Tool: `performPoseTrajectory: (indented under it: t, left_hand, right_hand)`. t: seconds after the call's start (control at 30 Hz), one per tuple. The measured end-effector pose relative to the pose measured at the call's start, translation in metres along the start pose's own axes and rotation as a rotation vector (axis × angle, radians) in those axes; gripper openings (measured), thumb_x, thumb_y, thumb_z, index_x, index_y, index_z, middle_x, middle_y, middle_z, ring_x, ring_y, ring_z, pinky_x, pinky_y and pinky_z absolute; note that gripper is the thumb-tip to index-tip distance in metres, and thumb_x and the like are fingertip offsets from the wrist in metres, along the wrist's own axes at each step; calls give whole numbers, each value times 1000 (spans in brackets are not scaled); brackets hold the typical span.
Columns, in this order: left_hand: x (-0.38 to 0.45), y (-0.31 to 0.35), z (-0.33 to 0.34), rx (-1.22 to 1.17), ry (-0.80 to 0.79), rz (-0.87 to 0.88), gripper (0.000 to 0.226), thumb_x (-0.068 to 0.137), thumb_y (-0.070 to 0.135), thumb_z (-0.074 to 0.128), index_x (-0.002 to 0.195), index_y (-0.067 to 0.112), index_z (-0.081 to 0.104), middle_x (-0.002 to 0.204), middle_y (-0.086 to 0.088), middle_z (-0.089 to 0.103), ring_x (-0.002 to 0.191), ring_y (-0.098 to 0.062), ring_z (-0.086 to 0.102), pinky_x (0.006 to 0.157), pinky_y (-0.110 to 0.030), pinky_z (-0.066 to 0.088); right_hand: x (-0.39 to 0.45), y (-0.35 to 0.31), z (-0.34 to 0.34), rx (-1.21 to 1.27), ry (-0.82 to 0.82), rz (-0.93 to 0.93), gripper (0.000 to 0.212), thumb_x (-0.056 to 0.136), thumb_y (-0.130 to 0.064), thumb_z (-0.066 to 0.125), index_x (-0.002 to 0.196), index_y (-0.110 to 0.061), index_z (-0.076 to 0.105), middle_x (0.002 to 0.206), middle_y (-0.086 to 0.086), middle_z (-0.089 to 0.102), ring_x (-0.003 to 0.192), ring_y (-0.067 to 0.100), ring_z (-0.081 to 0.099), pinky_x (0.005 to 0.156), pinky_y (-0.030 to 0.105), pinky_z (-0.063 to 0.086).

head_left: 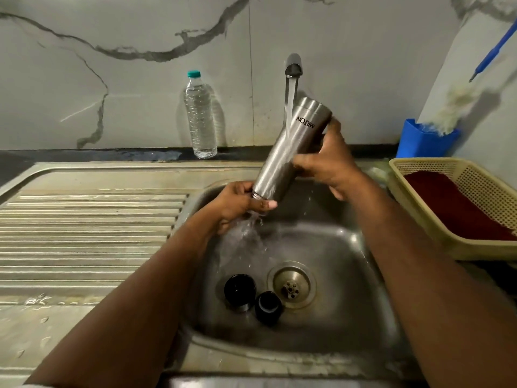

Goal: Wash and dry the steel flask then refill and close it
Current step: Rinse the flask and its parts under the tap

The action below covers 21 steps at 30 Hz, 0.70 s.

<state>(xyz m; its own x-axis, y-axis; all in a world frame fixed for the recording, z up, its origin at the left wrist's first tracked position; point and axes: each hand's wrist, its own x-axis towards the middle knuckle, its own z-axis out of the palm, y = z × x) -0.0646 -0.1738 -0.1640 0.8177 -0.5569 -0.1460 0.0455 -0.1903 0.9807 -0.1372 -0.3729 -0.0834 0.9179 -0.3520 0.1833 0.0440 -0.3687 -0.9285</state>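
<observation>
Cylindrical brushed-steel flask [288, 147] under tap [293, 65]

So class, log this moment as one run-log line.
stage: rinsing | flask: upturned under tap | left hand: neck | right hand: body | caps: in sink

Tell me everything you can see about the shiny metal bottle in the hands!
The steel flask is a tall brushed-metal cylinder with "MILTON" printed in black near its base. It is held upside down and tilted over the sink, open mouth lowest, no cap on. The left hand grips the threaded neck; the right hand wraps around the body. Tap water runs onto its side and pours off below the mouth.
</observation>
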Motion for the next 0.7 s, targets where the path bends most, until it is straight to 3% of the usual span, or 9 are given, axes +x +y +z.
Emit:
performPoseTrajectory:
  t: [0.07, 0.13, 0.23, 0.33, 0.47, 0.6, 0.7]
  left_hand:
    - [-2, 1, 6, 51, -29, -8, 75, 60, 16, 100, 128, 6, 70, 113, -17, 78, 108, -35, 74, 101, -49, 59]
    - [-3, 2, 12, 113, -55, -15, 69, 63, 14, 97, 126, 6, 70, 112, -14, 79, 108, -30, 76, 103, -48, 58]
    - [-6, 10, 19, 149, -70, 13, 60, 69, 6, 95, 123, 7, 70, 108, -11, 80, 102, -26, 78, 95, -45, 62]
    - [-6, 20, 20, 27, -17, 76, 59, 73, -3, 89, 126, 6, 66, 104, -12, 80, 99, -27, 78, 90, -44, 64]
    - [-5, 30, 5, -162, 108, 149, 58, 83, -23, 66, 131, 9, 60, 105, -11, 78, 92, -25, 77, 79, -41, 63]
    - [-5, 47, -13, -325, 225, 309, 53, 85, 2, 76, 136, 14, 63, 129, -13, 73, 121, -29, 70, 93, -47, 61]
    - [-5, 66, -6, -91, 249, 385, 57, 86, 16, 86, 139, 14, 64, 128, -8, 72, 115, -19, 72, 93, -38, 63]
  right_hand:
    - [-1, 2, 4, 150, 12, 17, 93, 79, -6, 84, 151, -21, 27, 130, 0, 57, 119, 20, 61, 88, 42, 62]
    - [-2, 6, 10, 128, 55, -4, 95, 76, -15, 90, 150, -24, 32, 126, -8, 57, 109, 9, 60, 89, 38, 59]
    - [-4, 10, 14, 28, 103, -51, 103, 71, -22, 94, 153, -31, 34, 137, -5, 58, 110, 9, 59, 92, 37, 57]
    - [-6, 13, 18, -128, 77, -119, 101, 64, -26, 98, 149, -33, 43, 135, -4, 63, 114, 14, 63, 95, 39, 58]
    - [-8, 18, 20, -337, -13, -147, 88, 58, -31, 101, 136, -25, 59, 129, -4, 70, 113, 15, 67, 99, 43, 57]
    - [-9, 19, 22, -496, -75, -166, 89, 57, -34, 100, 135, -25, 58, 129, -2, 70, 113, 18, 66, 97, 43, 57]
    - [-9, 21, 25, -496, -70, -178, 83, 58, -36, 100, 130, -26, 61, 121, -3, 72, 105, 16, 68, 91, 42, 60]
